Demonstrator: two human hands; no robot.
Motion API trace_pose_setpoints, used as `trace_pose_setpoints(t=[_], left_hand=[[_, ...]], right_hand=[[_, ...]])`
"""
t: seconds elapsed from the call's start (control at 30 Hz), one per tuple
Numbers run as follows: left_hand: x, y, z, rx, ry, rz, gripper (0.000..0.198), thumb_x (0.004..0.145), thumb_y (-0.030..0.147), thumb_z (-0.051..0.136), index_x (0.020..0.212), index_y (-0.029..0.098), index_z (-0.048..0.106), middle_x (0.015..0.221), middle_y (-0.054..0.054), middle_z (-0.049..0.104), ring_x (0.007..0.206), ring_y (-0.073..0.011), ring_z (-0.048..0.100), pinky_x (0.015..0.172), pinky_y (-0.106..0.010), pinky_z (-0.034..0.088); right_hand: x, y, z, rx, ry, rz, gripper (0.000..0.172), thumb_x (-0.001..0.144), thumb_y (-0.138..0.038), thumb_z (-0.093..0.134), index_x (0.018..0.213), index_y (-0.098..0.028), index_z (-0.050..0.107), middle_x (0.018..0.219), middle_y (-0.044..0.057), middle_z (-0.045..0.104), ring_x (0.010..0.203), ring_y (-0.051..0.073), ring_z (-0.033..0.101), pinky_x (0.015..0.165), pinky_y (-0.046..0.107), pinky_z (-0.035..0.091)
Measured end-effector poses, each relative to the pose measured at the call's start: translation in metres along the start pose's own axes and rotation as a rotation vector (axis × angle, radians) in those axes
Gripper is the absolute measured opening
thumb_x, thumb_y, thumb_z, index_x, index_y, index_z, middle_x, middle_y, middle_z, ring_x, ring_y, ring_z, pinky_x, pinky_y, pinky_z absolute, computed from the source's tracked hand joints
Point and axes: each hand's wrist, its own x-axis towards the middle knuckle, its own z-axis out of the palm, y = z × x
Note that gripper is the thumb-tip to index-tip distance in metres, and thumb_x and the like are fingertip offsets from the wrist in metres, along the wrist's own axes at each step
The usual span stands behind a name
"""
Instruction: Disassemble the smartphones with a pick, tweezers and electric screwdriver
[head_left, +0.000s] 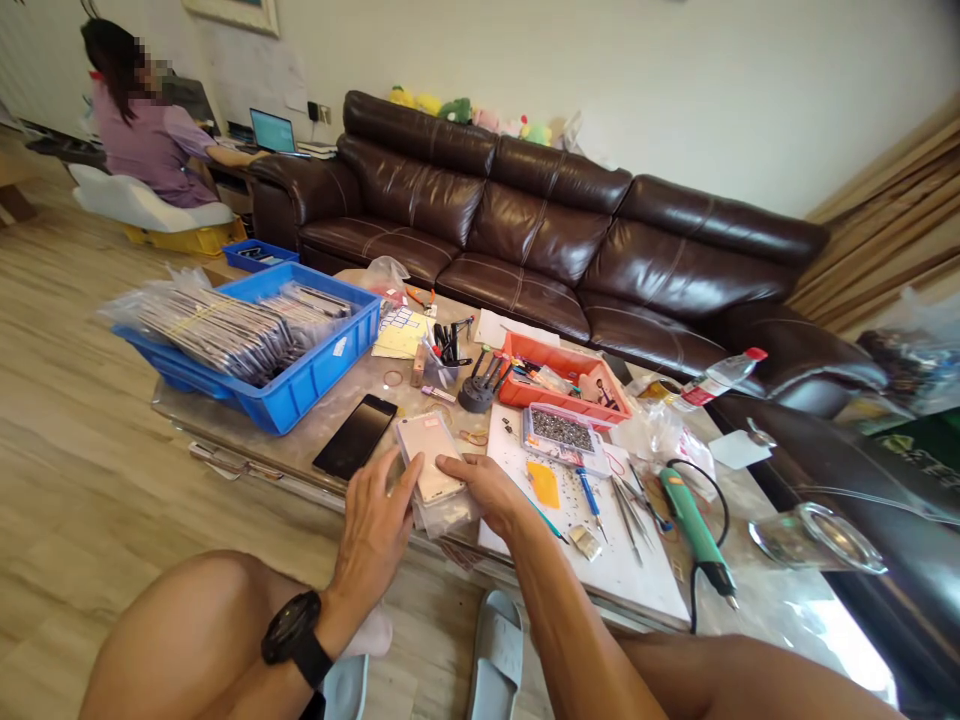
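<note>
Holding the rose-gold smartphone (426, 458) between your left hand (373, 530) and your right hand (480, 490), you had it back-up just above your knee's side of the table, and that two-handed hold looked sound: even, light pressure on its edges suited a thin, smooth case. Neither hand was clenched. Your left fingers (397, 478) were spread and curled against the phone's left edge, while your right fingers (454, 466) lay across its lower right side, so the phone sat between your palms, partly open, and in contact with both. A clear plastic bag (448, 518) lay bunched under it. Just left sat a black smartphone (355, 436); to the right, a white work sheet (611, 570) carried a blue-handled screwdriver (589, 495), tweezers (628, 518), an orange plastic pick (543, 484) and a tray of tiny screws (561, 432). A green soldering iron (694, 525) lay beyond it. Farther off stood an orange parts tray (559, 370) and a blue crate (330, 350) of bagged phones, then a brown leather sofa (570, 230), and a co-worker (150, 130) sat at a laptop (274, 132).
</note>
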Motion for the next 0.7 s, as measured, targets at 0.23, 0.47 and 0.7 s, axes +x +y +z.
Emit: trace_pose_setpoints(t=[0.23, 0.47, 0.7], left_hand=[[0.027, -0.008, -0.017, -0.752, 0.047, -0.069, 0.043, 0.081, 0.015, 0.065, 0.119, 0.029, 0.079, 0.135, -0.007, 0.074, 0.135, -0.0328, 0.06, 0.128, -0.055, 0.022], [0.032, -0.007, -0.019, -1.085, 0.118, -0.513, 0.032, 0.076, 0.039, 0.084, 0.101, 0.019, 0.082, 0.101, -0.01, 0.083, 0.102, -0.0335, 0.075, 0.099, -0.045, 0.056], [0.04, 0.001, -0.031, -1.609, 0.143, -0.784, 0.063, 0.064, 0.048, 0.092, 0.115, 0.016, 0.071, 0.11, -0.01, 0.081, 0.094, -0.0286, 0.077, 0.088, -0.045, 0.062]], right_hand=[[-0.004, -0.017, -0.034, -0.058, -0.157, 0.0, 0.044, 0.089, -0.056, 0.071, 0.089, -0.012, 0.077, 0.086, 0.012, 0.08, 0.073, 0.022, 0.074, 0.066, 0.032, 0.061], [0.052, -0.02, -0.069, -0.601, 0.35, -0.027, 0.033, 0.101, -0.036, 0.067, 0.13, -0.018, 0.065, 0.132, 0.01, 0.066, 0.111, 0.025, 0.069, 0.093, 0.046, 0.06], [0.063, -0.003, -0.067, -0.912, 0.412, -0.088, 0.036, 0.101, -0.036, 0.067, 0.132, -0.018, 0.064, 0.133, 0.011, 0.066, 0.113, 0.026, 0.068, 0.094, 0.047, 0.06]])
